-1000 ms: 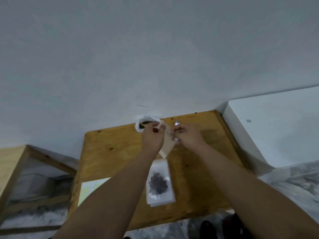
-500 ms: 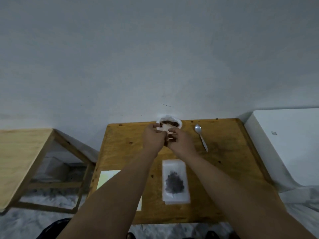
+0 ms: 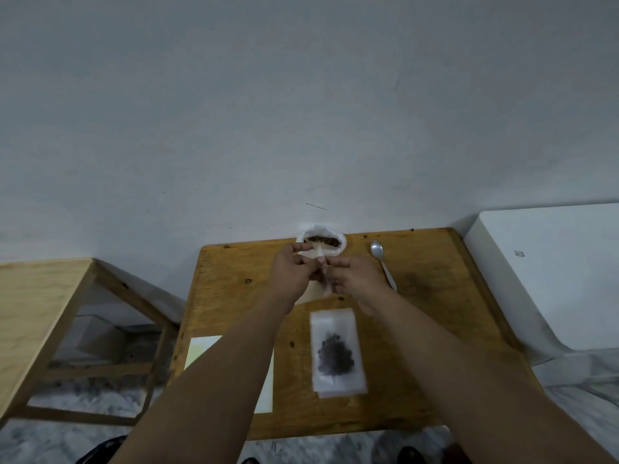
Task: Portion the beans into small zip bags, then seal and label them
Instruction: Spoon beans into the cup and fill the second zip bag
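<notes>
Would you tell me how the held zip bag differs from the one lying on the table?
The held zip bag looks empty; the lying zip bag holds dark beans. The held zip bag is pinched between left hand and right hand; the lying zip bag rests flat on the table. Both are small.

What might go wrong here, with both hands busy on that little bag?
The left hand and right hand pinch the small zip bag just in front of the open bean sack; a bump might tip it and spill beans. The filled bag lies nearer the person, toward the table's front edge; an arm pulling back may sweep it off.
</notes>
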